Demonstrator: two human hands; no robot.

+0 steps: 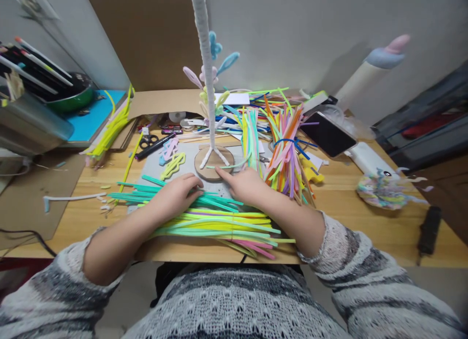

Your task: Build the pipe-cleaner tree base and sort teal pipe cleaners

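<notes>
Reader: Where is the pale green strand (239,164) being shown?

Annotator: It is being shown across the near half of the wooden disc (215,177), with its long axis running from left to right. The left tip is being pointed leftward over the disc; the right part is being carried past the rim in a curve bending away from the body, towards the pastel bundle (251,139).

Reader: How is the white-wrapped stem (206,61) being oriented?

Annotator: Its long axis is being held upright above the disc, its upper part being tilted slightly leftward in the view. At the foot, forked prongs are being spread over the wood. Looped blossoms (215,45) in blue, pink and yellow-green are being displayed beside it.

Reader: And the grips?

Annotator: The index finger of the right hand (248,185) is being extended to the strand at the disc's near side, while the other fingers are being kept curled; whether the strand is being pinched cannot be told. The left hand (183,192) is being rested, with bent fingers, over the teal strands (215,202); whether any are being grasped cannot be told. Nearer the body, a yellow-green bundle (219,224) is being laid lengthwise from left to right.
</notes>
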